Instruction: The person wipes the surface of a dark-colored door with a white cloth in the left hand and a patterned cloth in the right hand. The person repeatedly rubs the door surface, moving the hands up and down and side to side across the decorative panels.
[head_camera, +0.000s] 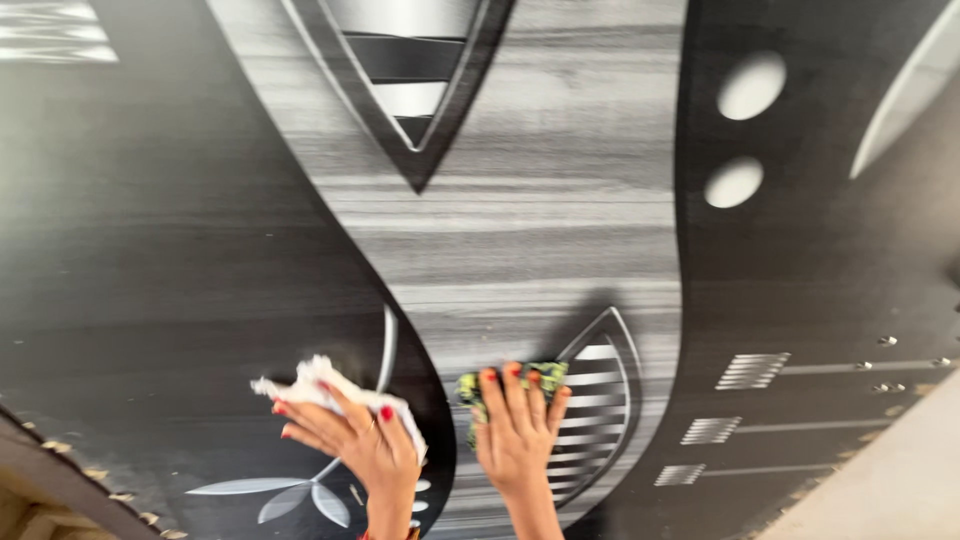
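Note:
A large black and grey wood-grain panel (560, 230) with curved bands and silver leaf-shaped inlays fills the view. My left hand (355, 440) presses a crumpled white cloth (315, 380) against the dark part of the panel, near a silver leaf design. My right hand (515, 430) lies flat on a green and black patterned cloth (545, 375), held against the grey band beside a striped silver inlay (600, 400). Both hands have red-painted nails and sit close together at the lower middle.
Two pale oval inlays (750, 85) and a long pale curve (910, 85) mark the dark right part. Small silver striped patches (750, 370) and studs (885, 342) lie at the lower right. A light surface (890, 480) shows past the panel's lower right edge.

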